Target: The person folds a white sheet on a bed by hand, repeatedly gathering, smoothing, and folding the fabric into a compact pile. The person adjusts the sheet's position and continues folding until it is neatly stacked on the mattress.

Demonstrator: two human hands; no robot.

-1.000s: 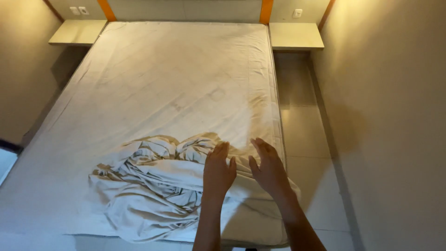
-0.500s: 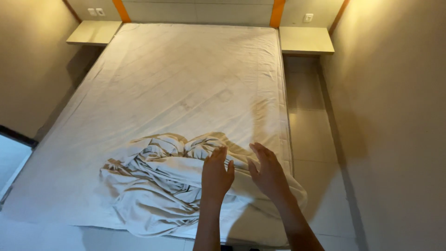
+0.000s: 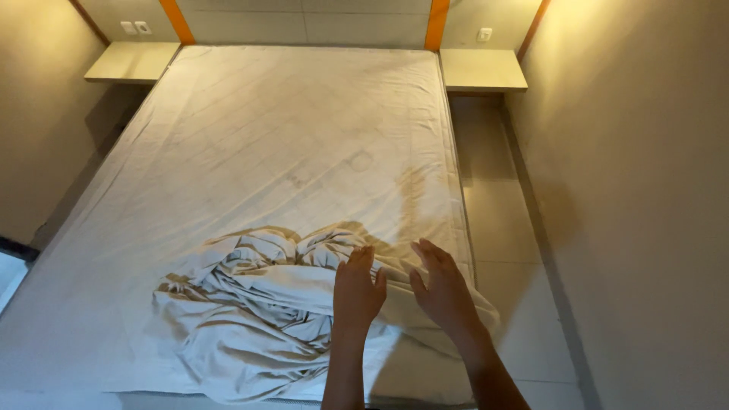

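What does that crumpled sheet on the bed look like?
The crumpled sheet is white, thin cloth, bunched into soft folds and ridges. It lies in a heap near the foot of the bed, on the flat fitted cover. The left hand rests on its right edge; the right hand is beside it.

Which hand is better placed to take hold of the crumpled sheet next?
Probably the left hand: it lies flat over the crumpled white sheet on the bed. The right hand is open over the sheet's flatter edge, nearer the bed's right side.
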